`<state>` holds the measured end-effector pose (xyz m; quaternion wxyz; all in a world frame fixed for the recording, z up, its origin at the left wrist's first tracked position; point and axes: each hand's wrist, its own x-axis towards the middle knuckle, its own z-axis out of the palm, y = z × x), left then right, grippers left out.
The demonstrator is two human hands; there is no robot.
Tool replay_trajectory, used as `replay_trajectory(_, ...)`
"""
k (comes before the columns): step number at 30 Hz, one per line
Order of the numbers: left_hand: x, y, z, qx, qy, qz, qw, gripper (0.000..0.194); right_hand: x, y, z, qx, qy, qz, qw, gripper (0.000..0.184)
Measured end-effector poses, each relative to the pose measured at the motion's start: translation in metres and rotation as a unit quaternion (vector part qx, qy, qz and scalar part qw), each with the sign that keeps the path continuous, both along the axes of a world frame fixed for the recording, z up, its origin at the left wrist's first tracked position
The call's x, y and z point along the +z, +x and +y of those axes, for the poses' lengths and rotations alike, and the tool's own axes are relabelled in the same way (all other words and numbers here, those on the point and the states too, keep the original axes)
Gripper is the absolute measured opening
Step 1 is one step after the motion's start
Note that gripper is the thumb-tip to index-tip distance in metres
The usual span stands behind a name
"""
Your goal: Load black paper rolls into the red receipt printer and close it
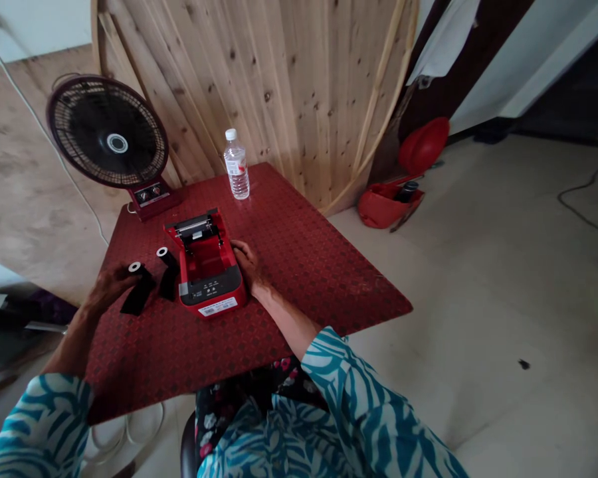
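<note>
A red and black label printer point(212, 265) stands on the table with its lid tipped back and its red bay exposed. Against its right side is my right hand point(248, 265), fingers curled along the casing. My left hand point(112, 285) is closed around a black roll point(142, 279) with a white core, whose loose black strip lies toward me on the tabletop. Between that roll and the printer stands a second black roll point(167, 261), also with a strip trailing from it. My left fingertips are partly hidden behind the first roll.
The patterned red table point(299, 245) carries a clear plastic bottle point(237, 169) and a dark red fan point(109, 136) at its back. Round wooden boards point(279, 79) lean behind. An open red container point(383, 202) sits on the floor at right, and cables lie below the table.
</note>
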<state>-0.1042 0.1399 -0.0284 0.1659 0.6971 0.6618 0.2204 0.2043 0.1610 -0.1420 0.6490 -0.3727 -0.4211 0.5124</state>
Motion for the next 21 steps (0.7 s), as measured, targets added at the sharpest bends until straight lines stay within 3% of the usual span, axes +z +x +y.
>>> replay_trajectory(4, 0.018, 0.013, -0.026, 0.020, -0.037, -0.122, 0.992, 0.067, -0.003, -0.001, 0.001, 0.005, 0.000, 0.005, 1.000, 0.027)
replay_trajectory(9, 0.040, 0.036, -0.051, 0.022, -0.087, -0.196, 0.976, 0.078, -0.002, -0.001, 0.000, 0.006, -0.005, 0.003, 1.000, 0.027)
replay_trajectory(12, 0.046, 0.057, -0.055, 0.003, -0.088, -0.221, 0.971, 0.075, 0.000, -0.001, -0.002, 0.003, -0.008, 0.005, 1.000, 0.027)
replay_trajectory(14, 0.048, 0.075, -0.053, -0.038, -0.070, -0.197, 0.977, 0.069, 0.001, -0.001, -0.002, 0.002, -0.007, 0.007, 1.000, 0.027)
replay_trajectory(17, 0.049, 0.104, -0.044, -0.107, -0.034, -0.080, 0.990, 0.062, 0.002, -0.002, -0.002, 0.002, -0.010, 0.010, 1.000, 0.027)
replay_trajectory(21, 0.040, 0.133, -0.027, -0.145, 0.012, 0.044, 0.988, 0.060, 0.002, -0.003, 0.000, 0.001, -0.008, 0.006, 1.000, 0.026)
